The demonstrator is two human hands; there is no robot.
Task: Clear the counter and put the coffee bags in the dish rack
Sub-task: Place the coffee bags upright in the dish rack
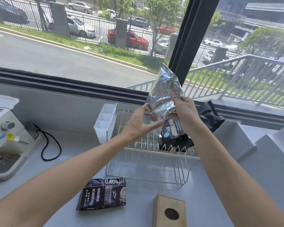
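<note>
Daylight floods through a big window [82,38] from nine to three o'clock, its dark frame [184,38] rising toward one. Outside: a road, fence, parked cars, trees. Below runs a pale grey counter [59,171].

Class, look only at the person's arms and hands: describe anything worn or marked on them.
Both forearms are bare as far as the frame shows: no sleeves or cuffs appear. The left hand and right hand wear no gloves, and no watch, bracelet or ring is visible on the parts shown. No markings appear.
</note>
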